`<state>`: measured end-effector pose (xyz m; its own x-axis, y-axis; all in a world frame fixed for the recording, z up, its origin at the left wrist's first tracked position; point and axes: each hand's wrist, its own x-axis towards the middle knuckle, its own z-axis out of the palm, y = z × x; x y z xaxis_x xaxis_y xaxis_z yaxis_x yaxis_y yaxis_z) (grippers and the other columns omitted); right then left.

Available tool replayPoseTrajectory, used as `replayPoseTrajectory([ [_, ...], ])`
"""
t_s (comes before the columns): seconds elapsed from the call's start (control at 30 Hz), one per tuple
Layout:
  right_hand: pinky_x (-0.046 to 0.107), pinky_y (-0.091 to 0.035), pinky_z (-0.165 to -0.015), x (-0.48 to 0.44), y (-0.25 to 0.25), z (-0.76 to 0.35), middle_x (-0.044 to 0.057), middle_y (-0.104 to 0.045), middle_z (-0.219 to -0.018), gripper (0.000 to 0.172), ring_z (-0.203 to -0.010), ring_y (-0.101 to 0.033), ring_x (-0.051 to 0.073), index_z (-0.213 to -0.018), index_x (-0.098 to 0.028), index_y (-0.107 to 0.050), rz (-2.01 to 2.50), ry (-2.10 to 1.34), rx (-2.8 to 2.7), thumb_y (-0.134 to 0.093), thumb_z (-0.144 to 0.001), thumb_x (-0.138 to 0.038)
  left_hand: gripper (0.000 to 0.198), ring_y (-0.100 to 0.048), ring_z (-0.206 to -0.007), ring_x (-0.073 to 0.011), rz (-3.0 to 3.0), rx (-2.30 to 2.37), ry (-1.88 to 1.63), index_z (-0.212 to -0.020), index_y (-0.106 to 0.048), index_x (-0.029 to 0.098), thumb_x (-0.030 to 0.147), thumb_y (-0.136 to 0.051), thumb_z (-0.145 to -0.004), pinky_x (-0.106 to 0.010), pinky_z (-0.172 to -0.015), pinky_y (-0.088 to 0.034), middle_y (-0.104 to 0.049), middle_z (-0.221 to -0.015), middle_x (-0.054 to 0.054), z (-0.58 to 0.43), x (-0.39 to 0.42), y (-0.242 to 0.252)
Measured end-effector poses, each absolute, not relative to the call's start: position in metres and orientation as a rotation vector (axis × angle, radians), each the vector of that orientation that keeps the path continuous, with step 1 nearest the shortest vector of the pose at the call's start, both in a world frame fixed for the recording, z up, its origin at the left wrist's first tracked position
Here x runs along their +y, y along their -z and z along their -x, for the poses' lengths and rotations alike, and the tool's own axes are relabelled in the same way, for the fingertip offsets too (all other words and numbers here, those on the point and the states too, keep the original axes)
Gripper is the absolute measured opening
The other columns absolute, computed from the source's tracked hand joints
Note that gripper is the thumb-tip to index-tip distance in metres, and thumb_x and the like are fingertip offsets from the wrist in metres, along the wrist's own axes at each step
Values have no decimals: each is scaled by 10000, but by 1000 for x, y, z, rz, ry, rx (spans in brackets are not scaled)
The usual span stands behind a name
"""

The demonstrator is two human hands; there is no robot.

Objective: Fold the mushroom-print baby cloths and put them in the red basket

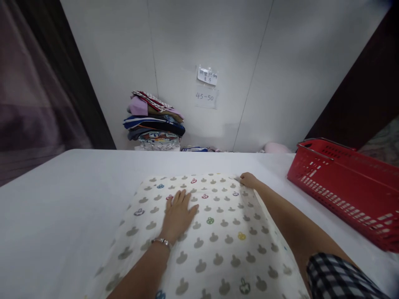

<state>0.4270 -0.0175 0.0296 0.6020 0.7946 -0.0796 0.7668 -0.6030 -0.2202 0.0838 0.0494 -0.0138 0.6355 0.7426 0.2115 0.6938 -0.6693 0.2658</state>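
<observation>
A white cloth (pixel 218 236) printed with grey and coloured mushroom shapes lies spread over the white table, its near part running out of the bottom of the view. My left hand (pixel 178 216) rests flat on it, left of the middle, fingers stretched out. At the cloth's far right corner, my right hand (pixel 248 180) has its fingers closed on the edge. A bracelet circles my left wrist, and a black and white checked sleeve shows on my right arm.
A red plastic basket (pixel 343 187) stands on the table (pixel 46 207) at the right. Beyond the far edge rises a stack of folded cloths (pixel 156 120) against the pale wall. Two paper notes (pixel 206 99) hang there; dark curtains flank both sides.
</observation>
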Motion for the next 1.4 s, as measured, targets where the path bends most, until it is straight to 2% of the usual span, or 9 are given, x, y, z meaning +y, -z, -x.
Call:
replayPoseTrajectory([
  [0.2, 240, -368, -694, -39, -58, -405, 74, -621, -1030, 236, -896, -552, 171, -991, -173, -599, 2520, 23, -1342, -449, -810, -183, 555, -264, -1344, -264, -2681, 1186, -466, -1301, -469, 177, 501, -360, -863, -495, -1104, -126, -370, -1436, -89, -83, 50, 12],
  [0.4, 286, -375, -766, -91, -49, -329, 69, -620, -956, 245, -894, -535, 191, -982, -187, -594, 2206, 164, -1870, -444, -797, -132, 527, -273, -1339, -266, -2674, 1177, -502, -1287, -482, 197, 487, -378, -860, -498, -1100, -131, -374, -1434, -87, -84, 50, 15],
  [0.57, 313, -400, -748, -123, -20, -276, 65, -646, -916, 290, -830, -554, 192, -1054, -201, -590, 1904, 70, -2257, -392, -860, -116, 530, -275, -1336, -270, -2698, 1172, -529, -1279, -490, 186, 493, -372, -863, -494, -1102, -118, -385, -1426, -100, -84, 50, 18],
  [0.77, 320, -437, -781, -121, -31, -279, 65, -647, -1028, 287, -896, -578, 194, -1104, -220, -576, 1902, -261, -1944, -435, -855, -192, 563, -245, -1351, -254, -2675, 1184, -467, -1306, -464, 193, 529, -338, -871, -483, -1105, -101, -350, -1448, -88, -84, 51, 19],
  [0.93, 243, -432, -573, -109, -37, -285, 3, -639, -805, 257, -635, -555, 126, -1046, -223, -578, 1818, -684, -1410, -498, -811, -289, 534, -268, -1337, -260, -2648, 1188, -571, -1299, -461, 172, 475, -388, -865, -481, -1101, -113, -353, -1443, -106, -83, 48, 12],
  [1.07, 221, -389, -492, -104, -37, -284, -9, -596, -759, 294, -540, -495, 94, -1026, -205, -566, 1719, -843, -1137, -545, -767, -341, 422, -491, -1141, -265, -2473, 1057, -661, -1123, -587, 184, 451, -381, -870, -451, -1023, -291, -594, -1189, -106, -85, 30, -14],
  [1.17, 231, -410, -546, -110, -40, -277, 0, -604, -767, 299, -606, -528, 111, -1029, -202, -576, 1688, -770, -1203, -556, -775, -359, 487, -627, -788, -227, -1983, 931, -392, -911, -641, 188, 582, -365, -836, -381, -779, -475, -673, -894, -83, -98, 9, -34],
  [1.3, 263, -447, -667, -125, -46, -264, 14, -655, -855, 258, -728, -574, 147, -1052, -244, -603, 1701, -640, -1579, -516, -820, -316, 588, -638, -641, -194, -1130, 771, -102, -943, -612, 140, 668, -422, -767, -330, -633, -519, -677, -849, -108, -123, -13, -38],
  [1.4, 261, -460, -699, -124, -49, -277, 16, -672, -945, 245, -810, -599, 162, -1041, -255, -622, 1732, -649, -1766, -491, -843, -315, 365, -621, -636, -168, -988, 773, -222, -869, -620, 114, 460, -577, -759, -294, -629, -526, -667, -764, -88, -133, -21, -26],
])
